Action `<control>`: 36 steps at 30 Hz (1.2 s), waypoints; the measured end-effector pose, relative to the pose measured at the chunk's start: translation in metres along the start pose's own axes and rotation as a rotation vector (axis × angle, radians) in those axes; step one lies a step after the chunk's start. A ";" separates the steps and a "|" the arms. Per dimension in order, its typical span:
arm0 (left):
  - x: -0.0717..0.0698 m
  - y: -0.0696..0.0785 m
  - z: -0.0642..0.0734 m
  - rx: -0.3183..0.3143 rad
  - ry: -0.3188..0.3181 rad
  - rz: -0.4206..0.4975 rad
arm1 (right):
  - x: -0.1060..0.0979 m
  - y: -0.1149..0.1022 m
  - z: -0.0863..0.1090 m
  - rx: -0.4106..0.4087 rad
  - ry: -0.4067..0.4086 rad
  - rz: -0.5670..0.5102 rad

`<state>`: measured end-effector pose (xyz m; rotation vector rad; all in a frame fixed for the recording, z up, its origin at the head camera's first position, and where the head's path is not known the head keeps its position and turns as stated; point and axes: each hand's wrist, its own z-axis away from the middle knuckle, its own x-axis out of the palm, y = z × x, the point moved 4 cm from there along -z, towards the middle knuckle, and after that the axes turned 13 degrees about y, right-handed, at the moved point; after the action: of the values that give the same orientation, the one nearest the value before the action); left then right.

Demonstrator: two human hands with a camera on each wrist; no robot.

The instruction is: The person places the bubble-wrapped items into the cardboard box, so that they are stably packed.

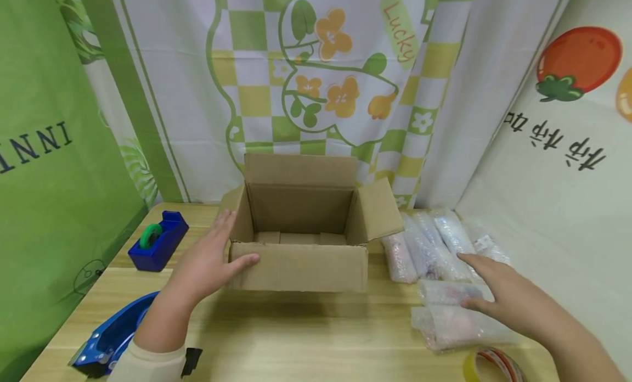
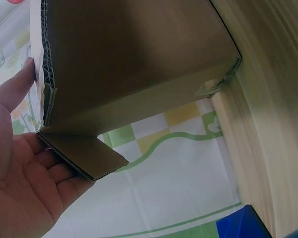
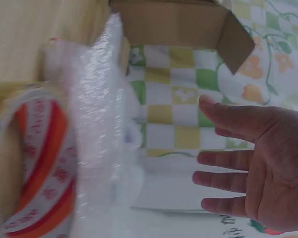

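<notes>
An open cardboard box [image 1: 301,267] stands on the table with its flaps spread. My left hand [image 1: 209,261] rests at its near left corner, thumb extended across the front flap and fingers fairly straight along the left flap [image 2: 84,153]. In the left wrist view the fingertips are partly hidden behind that flap. My right hand [image 1: 513,299] hovers over several bubble-wrapped packages [image 1: 459,324] at the right, its fingers spread and holding nothing. From the right wrist, the hand [image 3: 258,158] shows apart from the bubble wrap [image 3: 102,134].
A blue tape dispenser [image 1: 160,245] with a green roll sits at the table's left. Nearer lies a blue tape cutter [image 1: 108,338], partly behind my left forearm. A roll of packing tape [image 1: 494,365] lies at the near right. Printed curtains [image 1: 345,58] hang behind the table.
</notes>
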<state>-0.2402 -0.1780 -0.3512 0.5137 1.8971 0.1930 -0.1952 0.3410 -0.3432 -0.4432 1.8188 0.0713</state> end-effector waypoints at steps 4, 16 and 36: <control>0.001 0.000 0.001 -0.001 -0.003 -0.013 | 0.023 0.016 0.012 0.023 -0.076 -0.012; 0.002 0.004 0.008 0.005 0.011 -0.001 | 0.060 0.048 0.027 0.056 -0.222 0.051; 0.001 0.004 0.009 -0.015 -0.007 0.001 | 0.029 0.039 0.015 -0.039 -0.115 -0.081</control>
<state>-0.2315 -0.1746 -0.3541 0.5050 1.8873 0.2060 -0.2004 0.3736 -0.3815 -0.5295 1.6866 0.0746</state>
